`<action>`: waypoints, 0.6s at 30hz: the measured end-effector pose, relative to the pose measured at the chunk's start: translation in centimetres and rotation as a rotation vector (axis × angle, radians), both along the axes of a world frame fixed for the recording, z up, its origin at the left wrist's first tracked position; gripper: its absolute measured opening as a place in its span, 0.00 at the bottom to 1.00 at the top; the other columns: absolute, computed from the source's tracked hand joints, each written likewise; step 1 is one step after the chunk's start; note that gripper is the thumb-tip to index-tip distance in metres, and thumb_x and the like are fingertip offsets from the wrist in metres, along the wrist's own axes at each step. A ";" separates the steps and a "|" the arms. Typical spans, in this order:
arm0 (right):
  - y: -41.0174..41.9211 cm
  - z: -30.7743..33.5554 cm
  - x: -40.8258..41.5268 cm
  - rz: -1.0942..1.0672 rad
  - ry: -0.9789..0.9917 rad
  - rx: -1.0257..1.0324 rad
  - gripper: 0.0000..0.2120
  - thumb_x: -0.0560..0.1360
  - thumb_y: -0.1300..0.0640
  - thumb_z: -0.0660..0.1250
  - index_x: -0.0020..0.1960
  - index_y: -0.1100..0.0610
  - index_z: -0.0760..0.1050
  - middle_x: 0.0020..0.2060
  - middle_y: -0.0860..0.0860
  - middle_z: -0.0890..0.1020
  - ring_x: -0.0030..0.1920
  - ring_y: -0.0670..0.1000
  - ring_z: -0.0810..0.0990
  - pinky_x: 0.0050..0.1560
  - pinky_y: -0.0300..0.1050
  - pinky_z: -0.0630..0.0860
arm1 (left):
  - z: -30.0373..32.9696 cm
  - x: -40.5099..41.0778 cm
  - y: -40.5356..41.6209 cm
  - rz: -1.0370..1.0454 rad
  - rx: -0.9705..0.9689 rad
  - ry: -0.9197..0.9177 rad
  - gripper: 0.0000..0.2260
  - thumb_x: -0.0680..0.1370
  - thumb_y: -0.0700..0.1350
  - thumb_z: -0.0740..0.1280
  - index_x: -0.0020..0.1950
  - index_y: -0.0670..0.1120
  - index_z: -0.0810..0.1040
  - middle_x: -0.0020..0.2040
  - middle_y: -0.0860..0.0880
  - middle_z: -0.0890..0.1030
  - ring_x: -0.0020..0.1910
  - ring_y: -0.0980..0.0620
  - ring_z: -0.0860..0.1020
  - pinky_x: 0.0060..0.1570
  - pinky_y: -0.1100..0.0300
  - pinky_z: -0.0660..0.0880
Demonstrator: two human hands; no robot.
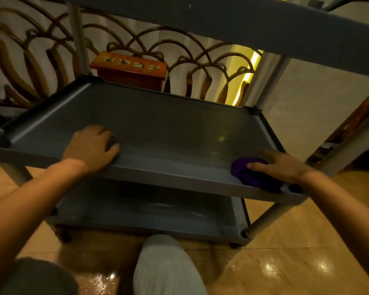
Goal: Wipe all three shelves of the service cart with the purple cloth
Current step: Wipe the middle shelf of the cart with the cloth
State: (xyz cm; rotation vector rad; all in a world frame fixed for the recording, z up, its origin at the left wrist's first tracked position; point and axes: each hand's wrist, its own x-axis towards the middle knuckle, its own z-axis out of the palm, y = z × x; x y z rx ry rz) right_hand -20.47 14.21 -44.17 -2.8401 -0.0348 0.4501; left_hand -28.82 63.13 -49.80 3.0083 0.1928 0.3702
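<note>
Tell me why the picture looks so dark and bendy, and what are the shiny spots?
Head view: dim warm light leaves the grey plastic middle shelf shadowy; the wide lens bends the cart's straight edges; both hands look slightly smeared by blur; bright glare spots sit on the glossy orange floor tiles, and a yellow light strip glows behind the curved wooden screen.

The grey plastic three-shelf service cart (179,128) is standing on round grey corner posts, each shelf a shallow tray with a raised rim. The crumpled purple cloth (251,173) is lying bunched on the middle shelf (158,124), at its near right corner against the front rim. The bottom shelf (158,211) is showing pale streaks.
</note>
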 end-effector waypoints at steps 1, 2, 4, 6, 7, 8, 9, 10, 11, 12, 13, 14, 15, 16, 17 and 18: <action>0.2 -1.2 -0.5 0.004 0.001 0.128 0.36 0.72 0.32 0.69 0.76 0.39 0.63 0.71 0.52 0.73 0.65 0.55 0.74 0.58 0.48 0.73 | -0.2 -0.7 1.9 0.080 0.056 0.081 0.24 0.79 0.61 0.59 0.67 0.47 0.77 0.70 0.40 0.75 0.70 0.38 0.69 0.67 0.40 0.68; 0.6 -2.3 -1.0 0.015 -0.030 0.245 0.31 0.74 0.38 0.70 0.75 0.40 0.66 0.67 0.51 0.75 0.63 0.54 0.75 0.58 0.46 0.72 | -0.7 -1.4 3.1 0.149 0.063 0.148 0.28 0.80 0.64 0.54 0.71 0.48 0.73 0.74 0.41 0.71 0.75 0.39 0.64 0.71 0.39 0.63; 2.3 -3.6 -1.7 0.079 -0.114 0.416 0.24 0.76 0.49 0.73 0.70 0.42 0.71 0.61 0.47 0.77 0.62 0.51 0.78 0.57 0.41 0.73 | -1.7 -1.8 3.6 0.202 0.005 0.159 0.33 0.79 0.67 0.46 0.77 0.49 0.65 0.78 0.43 0.65 0.79 0.40 0.57 0.74 0.39 0.58; 5.6 -3.5 -2.2 0.158 -0.077 0.502 0.22 0.76 0.54 0.73 0.67 0.40 0.73 0.57 0.44 0.78 0.54 0.40 0.81 0.48 0.29 0.75 | -2.0 -1.6 2.9 0.180 -0.059 0.118 0.35 0.78 0.68 0.41 0.80 0.51 0.59 0.80 0.45 0.61 0.80 0.42 0.54 0.75 0.38 0.55; 7.6 -3.3 -2.4 0.205 -0.044 0.536 0.22 0.76 0.56 0.73 0.67 0.41 0.73 0.54 0.41 0.79 0.51 0.34 0.81 0.44 0.26 0.75 | -1.8 -1.5 2.5 0.170 -0.084 0.100 0.37 0.77 0.69 0.39 0.80 0.51 0.57 0.81 0.45 0.60 0.80 0.42 0.53 0.76 0.38 0.55; 10.1 -3.2 -2.5 0.260 -0.016 0.568 0.23 0.76 0.58 0.73 0.68 0.43 0.74 0.53 0.40 0.79 0.48 0.29 0.80 0.44 0.23 0.74 | -1.7 -1.5 2.5 0.168 -0.110 0.086 0.38 0.77 0.70 0.38 0.81 0.51 0.55 0.81 0.45 0.59 0.81 0.42 0.53 0.76 0.39 0.54; 12.8 -3.4 -2.5 0.319 0.003 0.587 0.24 0.76 0.60 0.73 0.69 0.46 0.74 0.53 0.41 0.80 0.46 0.28 0.80 0.46 0.21 0.73 | -1.6 -1.4 2.7 0.173 -0.146 0.067 0.40 0.76 0.72 0.36 0.81 0.51 0.55 0.81 0.45 0.59 0.81 0.42 0.52 0.76 0.39 0.53; 15.7 -3.6 -2.5 0.385 0.014 0.591 0.25 0.76 0.60 0.74 0.71 0.49 0.75 0.54 0.42 0.81 0.46 0.31 0.81 0.49 0.22 0.74 | -1.5 -1.4 2.8 0.188 -0.196 0.041 0.42 0.75 0.73 0.35 0.81 0.50 0.55 0.81 0.45 0.59 0.81 0.42 0.52 0.77 0.40 0.52; 18.7 -3.7 -2.6 0.448 0.024 0.585 0.25 0.76 0.60 0.74 0.71 0.49 0.74 0.55 0.43 0.81 0.48 0.35 0.82 0.53 0.24 0.74 | -1.4 -1.4 3.0 0.208 -0.272 0.010 0.43 0.74 0.74 0.35 0.81 0.50 0.55 0.81 0.46 0.59 0.81 0.42 0.52 0.77 0.40 0.52; 21.5 -3.7 -2.8 0.504 0.029 0.574 0.25 0.76 0.58 0.74 0.72 0.48 0.74 0.56 0.43 0.81 0.51 0.38 0.81 0.56 0.27 0.74 | -1.1 -1.2 3.0 0.224 -0.380 -0.015 0.45 0.72 0.75 0.35 0.81 0.50 0.56 0.81 0.47 0.59 0.81 0.43 0.52 0.77 0.41 0.51; 24.2 -3.9 -2.8 0.560 0.028 0.564 0.25 0.76 0.57 0.73 0.72 0.48 0.74 0.57 0.44 0.81 0.54 0.42 0.81 0.60 0.32 0.75 | -0.8 -1.3 3.2 0.245 -0.498 -0.036 0.46 0.70 0.76 0.35 0.81 0.51 0.56 0.82 0.48 0.58 0.81 0.44 0.51 0.77 0.42 0.50; 26.4 -3.9 -2.8 0.603 0.016 0.556 0.25 0.76 0.57 0.73 0.72 0.48 0.74 0.60 0.46 0.81 0.57 0.45 0.80 0.63 0.37 0.74 | -0.4 -1.0 3.3 0.257 -0.600 -0.053 0.48 0.68 0.77 0.36 0.81 0.52 0.56 0.82 0.50 0.57 0.81 0.45 0.50 0.78 0.43 0.49; 28.6 -4.1 -2.7 0.637 0.002 0.556 0.26 0.76 0.57 0.73 0.73 0.48 0.73 0.63 0.49 0.80 0.61 0.48 0.80 0.65 0.40 0.74 | -0.2 -1.0 3.6 0.267 -0.679 -0.067 0.48 0.67 0.77 0.37 0.81 0.53 0.56 0.82 0.51 0.56 0.81 0.46 0.49 0.78 0.45 0.47; 30.5 -4.2 -2.6 0.657 -0.015 0.561 0.26 0.76 0.56 0.73 0.73 0.49 0.73 0.66 0.51 0.80 0.63 0.50 0.79 0.67 0.42 0.73 | -0.1 -0.8 3.7 0.271 -0.737 -0.075 0.49 0.66 0.78 0.38 0.81 0.54 0.56 0.82 0.52 0.55 0.81 0.48 0.48 0.78 0.46 0.46; 32.3 -4.4 -2.6 0.671 -0.039 0.565 0.27 0.75 0.56 0.73 0.73 0.49 0.73 0.68 0.52 0.79 0.65 0.51 0.78 0.68 0.43 0.72 | 0.0 -0.8 3.8 0.275 -0.782 -0.082 0.48 0.66 0.78 0.39 0.81 0.55 0.56 0.82 0.53 0.54 0.81 0.49 0.47 0.78 0.47 0.45; 34.1 -4.5 -2.7 0.680 -0.070 0.564 0.27 0.75 0.56 0.73 0.73 0.50 0.73 0.69 0.53 0.79 0.66 0.52 0.78 0.68 0.43 0.71 | 0.0 -0.8 3.9 0.279 -0.813 -0.092 0.48 0.66 0.79 0.39 0.81 0.55 0.56 0.82 0.54 0.54 0.81 0.50 0.46 0.78 0.47 0.45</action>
